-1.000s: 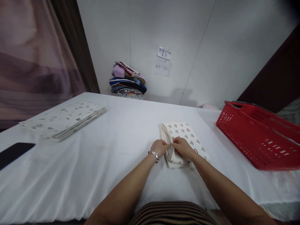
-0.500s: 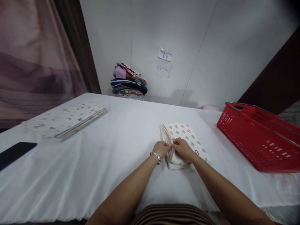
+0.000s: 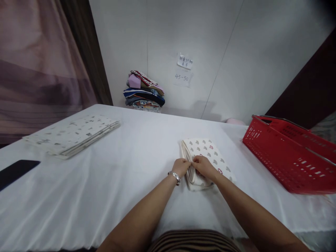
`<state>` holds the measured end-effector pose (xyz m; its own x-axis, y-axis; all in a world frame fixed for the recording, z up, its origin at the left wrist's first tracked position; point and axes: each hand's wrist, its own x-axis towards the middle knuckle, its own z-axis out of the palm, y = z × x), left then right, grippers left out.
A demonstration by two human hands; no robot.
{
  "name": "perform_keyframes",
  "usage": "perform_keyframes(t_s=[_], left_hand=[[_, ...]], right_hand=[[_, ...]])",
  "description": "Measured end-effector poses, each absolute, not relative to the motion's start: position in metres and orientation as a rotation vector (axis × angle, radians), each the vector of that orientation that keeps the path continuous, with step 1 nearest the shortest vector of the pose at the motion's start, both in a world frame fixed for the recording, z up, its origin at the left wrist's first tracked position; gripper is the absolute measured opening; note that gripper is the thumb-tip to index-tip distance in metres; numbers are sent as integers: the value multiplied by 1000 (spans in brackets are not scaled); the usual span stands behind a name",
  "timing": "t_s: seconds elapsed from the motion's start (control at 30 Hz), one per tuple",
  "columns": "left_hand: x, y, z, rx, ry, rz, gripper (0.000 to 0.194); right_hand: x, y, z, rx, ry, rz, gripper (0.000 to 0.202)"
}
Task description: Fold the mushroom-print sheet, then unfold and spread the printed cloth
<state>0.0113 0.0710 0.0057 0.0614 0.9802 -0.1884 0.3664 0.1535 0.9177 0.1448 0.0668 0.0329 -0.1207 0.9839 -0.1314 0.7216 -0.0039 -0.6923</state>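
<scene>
Two-handed pinch at the layered edge of a folded printed cloth (image 3: 214, 155), from my remote station.
My left hand (image 3: 181, 167) is narrowed, thumb and fingers holding the stacked layers at the cloth's left edge; my right hand (image 3: 204, 166), equally narrowed, pinches just beside it, above the patterned face. The cloth lies on the white table (image 3: 141, 150), well apart from the red basket (image 3: 278, 154) to its right. I judge that light, even tension from both hands would serve best here, lining the layers up flush without letting an inner ply slip.
</scene>
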Motion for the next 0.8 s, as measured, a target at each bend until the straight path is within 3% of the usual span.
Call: perform_keyframes(t_s=[0.2,0.53,0.8], left_hand=[[13,72,0,1308,1480,836,35],[14,73,-6,1240,1446,865,27],[12,77,-9,1165,1317,802,26]], right_hand=[[142,64,35,-1732,-1878,956,8],[150,63,38,-1654,-1758,1254,13],[146,61,43,-1684,-1625,1237,13]])
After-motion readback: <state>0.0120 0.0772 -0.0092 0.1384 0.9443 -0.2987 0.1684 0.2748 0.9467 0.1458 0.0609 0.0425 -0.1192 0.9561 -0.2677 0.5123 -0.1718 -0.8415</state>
